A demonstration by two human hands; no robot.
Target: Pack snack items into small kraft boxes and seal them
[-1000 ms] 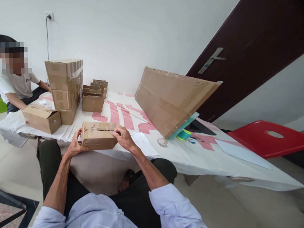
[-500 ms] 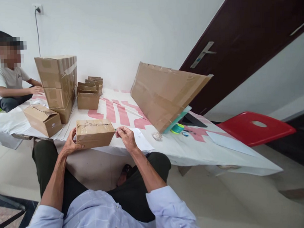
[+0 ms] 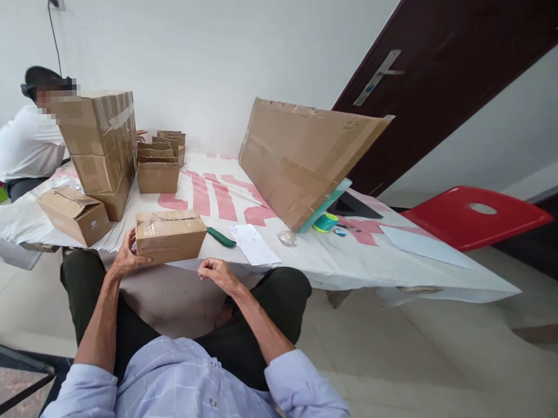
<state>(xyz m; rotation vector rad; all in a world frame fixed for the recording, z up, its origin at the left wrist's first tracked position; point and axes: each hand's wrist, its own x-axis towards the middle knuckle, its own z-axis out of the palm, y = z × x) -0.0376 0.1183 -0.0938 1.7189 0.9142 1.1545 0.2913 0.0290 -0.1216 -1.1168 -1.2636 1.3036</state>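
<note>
Head view: at the near edge of a cloth-covered table, a taped cardboard box sits with its left end gripped by the left hand, thumb in front, probably to steady it; the right hand hovers apart from the box, fingers curled narrow, nothing visible in them; a slim green object lies just beside the box's right end, perhaps for easy reach, near white paper; half a second earlier, the right hand was higher, beside that end; now it is lower, towards the lap.
</note>
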